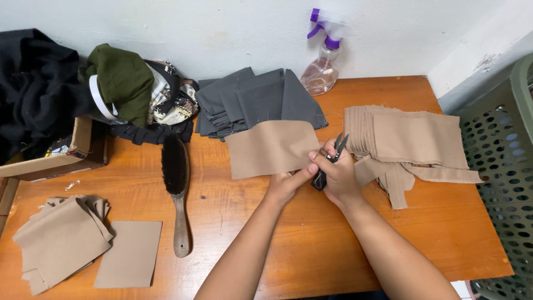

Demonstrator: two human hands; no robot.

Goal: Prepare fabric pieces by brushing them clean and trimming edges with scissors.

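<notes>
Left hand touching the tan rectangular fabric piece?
Touching. Head view shows the left hand pinching the lower right edge of the tan rectangular fabric piece.

One brush (176, 183), one spray bottle (322, 61), one pair of snips (328, 161), one cardboard box (61, 155), two hands.

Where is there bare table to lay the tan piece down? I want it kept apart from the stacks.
Bare wood lies between the brush and the left hand, and along the table front edge right of the forearms. Crowded: the back edge with grey fabric, the tan stack right, tan pieces front-left.
</notes>
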